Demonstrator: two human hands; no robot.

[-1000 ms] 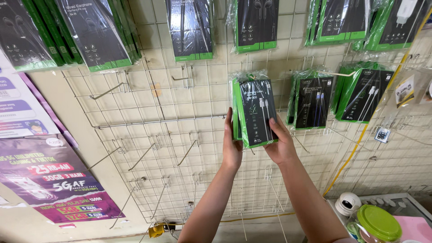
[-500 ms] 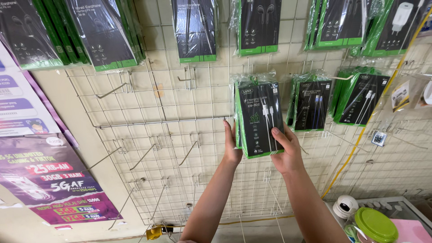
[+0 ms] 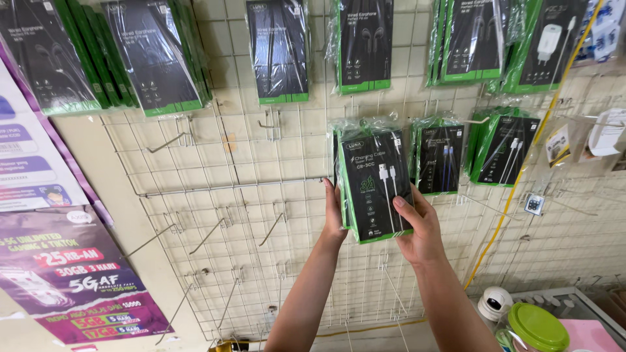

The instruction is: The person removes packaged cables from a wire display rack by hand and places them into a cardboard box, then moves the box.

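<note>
Both hands have kept their hold while the stack of packs sits a touch lower against the grid than a moment ago, the right thumb now lying across the front face.

Behind everything stands the white wire grid wall (image 3: 261, 215), studded with bare metal hooks (image 3: 207, 236). Black-and-green packs of earphones (image 3: 156, 58) hang along its top row. At the far left a purple poster (image 3: 72, 280) slants down the wall. Lower right, a jar with a green lid (image 3: 538, 326) stands beside a small white round gadget (image 3: 493, 304), and a yellow cable (image 3: 515, 189) trails down the grid.

Held up against the grid, at the middle row, is the stack of cable packs (image 3: 375, 182), black with green edges and wrapped in clear film. More cable packs (image 3: 438, 160) hang just to its right.

The left hand (image 3: 334, 215) is flattened along the stack's left edge, fingers straight and pressed to it. The right hand (image 3: 420, 228) cups the lower right corner from below, partly closed round it.
</note>
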